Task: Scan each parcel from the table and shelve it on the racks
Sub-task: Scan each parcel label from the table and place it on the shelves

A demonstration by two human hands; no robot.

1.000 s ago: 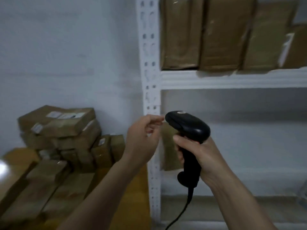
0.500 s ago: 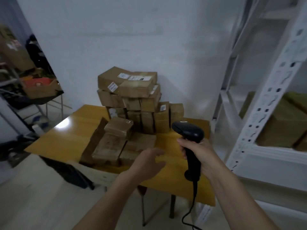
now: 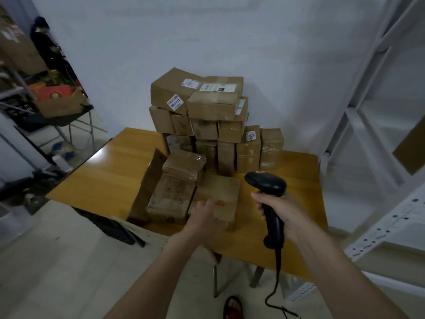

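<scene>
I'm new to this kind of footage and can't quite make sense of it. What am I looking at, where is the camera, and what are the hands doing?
There is no machine here: a person wears a camera on the head, looking forward and down, so you see their own arms. The right hand grips a black barcode scanner with a cable hanging below. The left hand reaches onto a flat brown parcel at the table's near edge; whether it has a real grip yet is unclear. The yellow wooden table carries more taped cardboard parcels, including a tall stack against the wall. White metal racks stand to the right.
</scene>
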